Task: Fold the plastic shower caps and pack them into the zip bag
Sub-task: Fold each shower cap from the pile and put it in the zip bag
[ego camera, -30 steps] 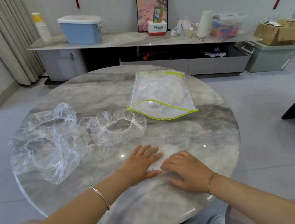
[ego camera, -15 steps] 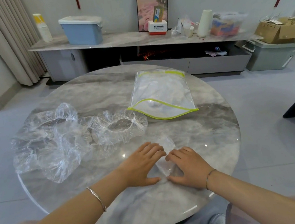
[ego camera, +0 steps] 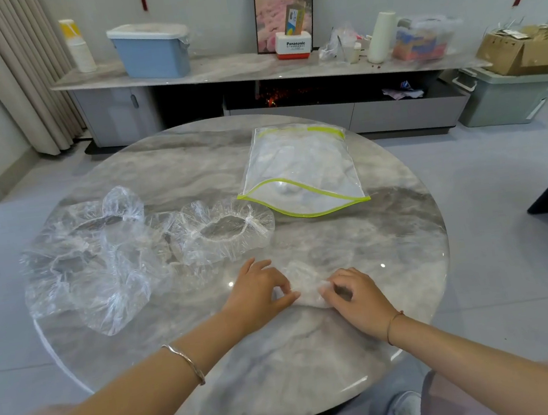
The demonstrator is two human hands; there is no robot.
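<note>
Pinching from both sides, the left hand (ego camera: 259, 295) and right hand (ego camera: 356, 297) hold one folded cap (ego camera: 304, 283) between them on the tabletop (ego camera: 284, 361). The left hand's fingers are curled, its thumb and fingertips closed on the cap's left end. The right hand is curled the same way, fingertips pressed into the right end. A thin bangle (ego camera: 184, 363) sits on the left wrist and a fine cord (ego camera: 392, 325) on the right.

The folded cap is a small, crumpled, clear bundle lying on the person's side of the bag (ego camera: 299, 173), well apart from it. The bag lies flat, clear with green edging, its near edge lifted in a curve; pale crumpled plastic shows through it. Just beside the bag's near left corner sits a loose cap (ego camera: 224, 234), unfolded, its gathered opening facing up. Farther left of the bag spreads a heap of caps (ego camera: 92, 260), overlapping so that I cannot tell how many there are.

Beyond the bag, off the tabletop, a long sideboard (ego camera: 235, 70) stands against the wall, with a blue bin (ego camera: 153, 51) toward its left end.
</note>
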